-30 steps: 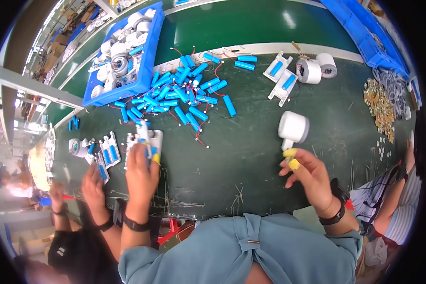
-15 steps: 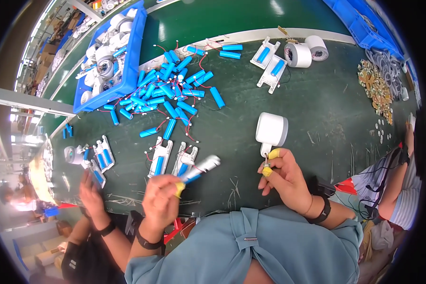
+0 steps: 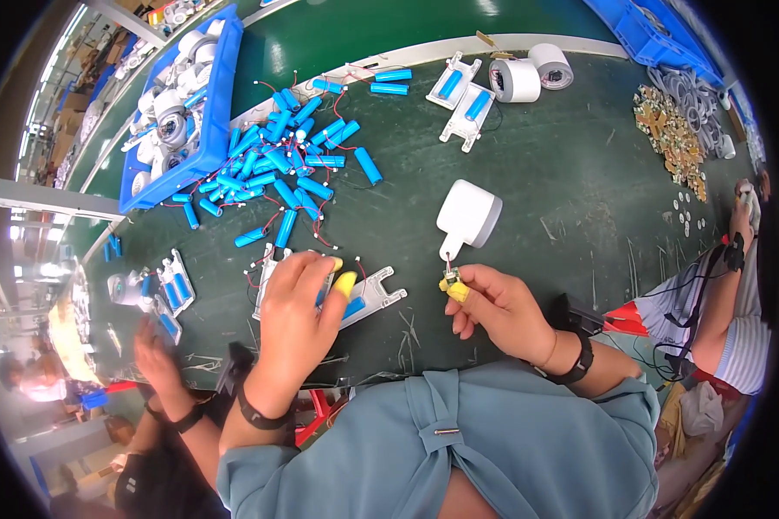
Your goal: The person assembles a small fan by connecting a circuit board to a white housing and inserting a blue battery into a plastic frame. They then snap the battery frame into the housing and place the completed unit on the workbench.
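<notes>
My right hand (image 3: 506,311), with yellow covers on thumb and forefinger, pinches a small green circuit board (image 3: 453,275). A short wire runs from the board to the neck of a white cylindrical housing (image 3: 467,210), which lies on the table just beyond. Over on the left, my left hand (image 3: 299,316) hovers with yellow-tipped thumb and forefinger apart and nothing seen between them. Below and beside it lies a white plastic holder (image 3: 378,291) bearing a blue cylindrical battery (image 3: 353,306). Another white holder (image 3: 268,268) is partly hidden behind this hand.
A heap of blue batteries (image 3: 277,160) with red wires lies beyond my left hand, near a blue crate (image 3: 221,112) of white housings. Two holders (image 3: 467,104) and two housings (image 3: 515,80) lie at the back. Circuit boards (image 3: 671,138) are piled far right. Another person's hand (image 3: 156,355) is at left.
My left hand has set the white holder with its battery down on the table and opened. My right hand still pinches the circuit board. The whole view has shifted slightly.
</notes>
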A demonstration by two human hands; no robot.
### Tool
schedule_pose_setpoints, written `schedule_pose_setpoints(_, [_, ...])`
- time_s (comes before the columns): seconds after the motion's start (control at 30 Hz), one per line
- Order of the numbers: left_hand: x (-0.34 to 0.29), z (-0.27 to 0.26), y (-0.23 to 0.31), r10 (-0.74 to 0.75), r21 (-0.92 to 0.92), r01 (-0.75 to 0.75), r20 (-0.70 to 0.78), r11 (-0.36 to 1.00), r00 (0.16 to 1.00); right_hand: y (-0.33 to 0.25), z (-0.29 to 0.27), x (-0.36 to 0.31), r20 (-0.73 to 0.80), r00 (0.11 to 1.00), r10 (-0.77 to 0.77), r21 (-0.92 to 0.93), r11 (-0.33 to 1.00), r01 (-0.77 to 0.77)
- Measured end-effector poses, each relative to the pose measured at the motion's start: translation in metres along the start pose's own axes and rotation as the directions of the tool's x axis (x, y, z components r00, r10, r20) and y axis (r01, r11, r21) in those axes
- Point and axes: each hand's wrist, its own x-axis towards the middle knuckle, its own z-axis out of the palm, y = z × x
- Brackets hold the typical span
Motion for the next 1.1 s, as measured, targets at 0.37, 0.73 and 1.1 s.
schedule_pose_setpoints(0.37, [0.01,0.035,0.009,0.127,0.06,-0.137,0.155,0.989,0.98,0.007,0.001,0.003,0.038,0.996,-0.076,0.109,0.991,0.071])
schedule_pose_setpoints(0.73, [-0.007,0.048,0.034,-0.142,-0.666,0.486,0.502,0.566,0.853,0.006,0.003,0.002,0.083,0.994,-0.068,-0.009,0.998,0.069])
schedule_pose_setpoints(1.1, [-0.004,0.057,0.039,0.061,-0.519,0.057,0.207,0.853,0.976,-0.001,0.004,0.003,0.113,0.993,-0.032,-0.108,0.993,0.044])
